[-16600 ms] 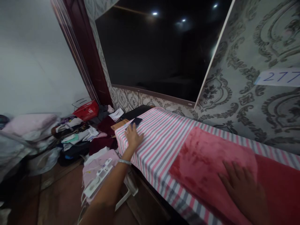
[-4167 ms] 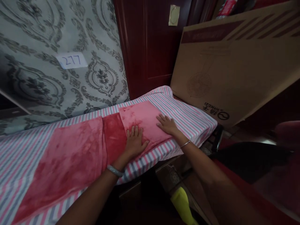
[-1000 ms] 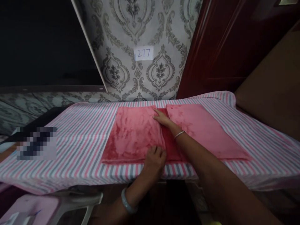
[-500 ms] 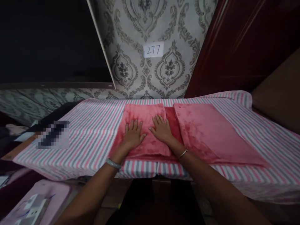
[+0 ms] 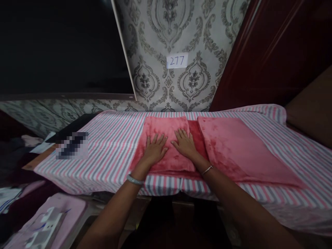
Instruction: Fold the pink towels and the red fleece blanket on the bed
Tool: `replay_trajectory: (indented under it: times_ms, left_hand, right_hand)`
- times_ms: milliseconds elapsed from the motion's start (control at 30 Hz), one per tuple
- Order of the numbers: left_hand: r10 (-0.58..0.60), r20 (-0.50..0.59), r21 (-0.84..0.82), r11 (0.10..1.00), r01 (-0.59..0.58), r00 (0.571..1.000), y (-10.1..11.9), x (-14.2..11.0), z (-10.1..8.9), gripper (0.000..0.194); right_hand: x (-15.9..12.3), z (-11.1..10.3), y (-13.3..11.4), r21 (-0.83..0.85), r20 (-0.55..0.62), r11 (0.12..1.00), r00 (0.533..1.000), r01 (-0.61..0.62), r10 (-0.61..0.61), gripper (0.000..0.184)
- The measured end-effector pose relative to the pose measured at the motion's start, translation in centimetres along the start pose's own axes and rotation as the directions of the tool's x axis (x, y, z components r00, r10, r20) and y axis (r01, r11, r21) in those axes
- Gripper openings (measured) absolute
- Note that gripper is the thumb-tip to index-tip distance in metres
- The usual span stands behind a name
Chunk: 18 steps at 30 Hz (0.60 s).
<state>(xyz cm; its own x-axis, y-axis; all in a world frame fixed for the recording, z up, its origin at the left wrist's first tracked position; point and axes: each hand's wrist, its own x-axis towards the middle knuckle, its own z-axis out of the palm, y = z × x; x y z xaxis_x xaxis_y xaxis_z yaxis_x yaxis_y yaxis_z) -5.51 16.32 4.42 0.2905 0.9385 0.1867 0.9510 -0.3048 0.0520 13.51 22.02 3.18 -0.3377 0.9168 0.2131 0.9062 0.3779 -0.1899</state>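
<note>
A plush pinkish-red cloth [image 5: 233, 148] lies spread on the table, its left part folded over toward the middle and its right part folded inward too. Between the two folded flaps a darker red strip of the same cloth shows. My left hand [image 5: 155, 150] rests flat on the left flap with its fingers spread. Flat on that same flap, near its inner edge, is my right hand [image 5: 184, 143], fingers also apart. Neither hand grips anything. A bangle circles each wrist.
A striped pink, grey and white tablecloth [image 5: 109, 148] covers the table. At the back left is a large dark screen [image 5: 62, 48]; a paper marked 277 [image 5: 177, 61] is on the patterned wall. A pink stool-like surface [image 5: 74, 207] with a white power strip [image 5: 49, 224] sits low at left.
The whole view has shifted, so everything appears slightly farther right. Both hands stay flat on the left flap, and the cloth's folds look the same.
</note>
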Motion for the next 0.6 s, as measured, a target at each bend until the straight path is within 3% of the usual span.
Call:
replay_trajectory:
  times_ms: [200,367,467,533,600]
  left_hand:
    - [0.077,-0.007,-0.120,0.990,-0.077,0.997,-0.1,-0.1,-0.4,0.051]
    - [0.104,-0.052,-0.206,0.972,-0.113,0.993,0.3,-0.8,-1.5,0.044]
    - [0.251,-0.108,-0.249,0.930,-0.271,0.962,1.7,-2.5,-1.8,0.042]
    - [0.343,-0.143,-0.240,0.898,-0.369,0.928,3.0,-3.9,-1.4,0.044]
    - [0.363,-0.155,-0.182,0.904,-0.388,0.919,4.0,-5.2,-0.6,0.051]
  right_hand:
    - [0.2,-0.1,0.0,-0.017,0.021,1.000,1.000,0.002,-0.001,0.065]
    - [0.7,-1.8,0.0,-0.008,0.089,1.000,0.996,-0.020,0.020,0.060]
    - [0.7,-2.6,-0.5,0.036,0.085,0.986,0.982,0.165,-0.168,0.052]
    - [0.6,-2.5,-0.9,0.092,0.118,0.930,0.924,0.355,-0.365,0.052]
    - [0.8,-1.9,-1.2,0.146,0.168,0.869,0.854,0.472,-0.492,0.053]
